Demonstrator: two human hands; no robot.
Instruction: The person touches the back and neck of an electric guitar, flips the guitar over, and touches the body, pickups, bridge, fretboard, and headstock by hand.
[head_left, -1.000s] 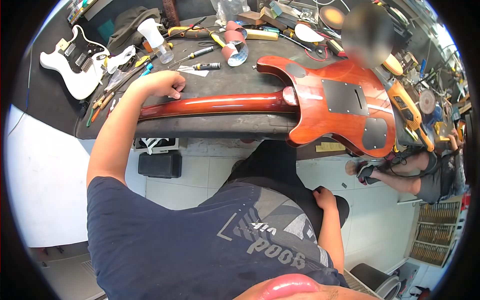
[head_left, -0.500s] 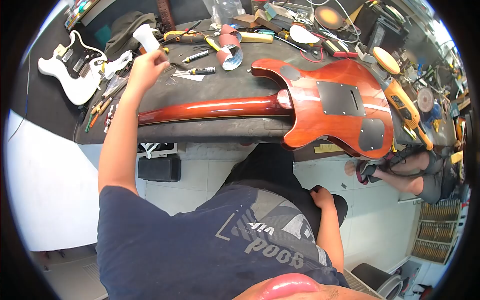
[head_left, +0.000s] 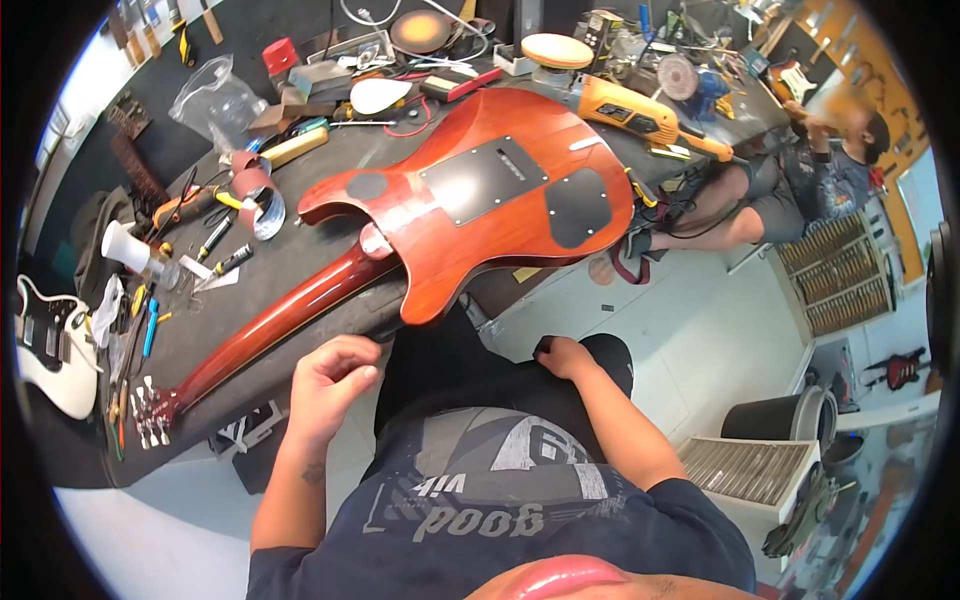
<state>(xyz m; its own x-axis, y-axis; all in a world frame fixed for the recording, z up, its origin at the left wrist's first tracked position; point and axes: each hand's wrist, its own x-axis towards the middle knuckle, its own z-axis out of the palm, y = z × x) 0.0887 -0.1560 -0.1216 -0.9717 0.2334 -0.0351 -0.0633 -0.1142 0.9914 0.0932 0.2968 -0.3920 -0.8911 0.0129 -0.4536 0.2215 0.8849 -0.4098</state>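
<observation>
The bench (head_left: 252, 284) bears a guitar (head_left: 470, 205) and screwdrivers (head_left: 235, 259).

1. Bright overall; the floor (head_left: 650, 300) right of centre shows a pale patch.
2. White glare streaks the glossy guitar (head_left: 482, 237) along body and neck.
3. Wide-angle distortion bends the edges; corners fall black.
4. Centre looks sharp; a patch at upper right is blurred.
</observation>
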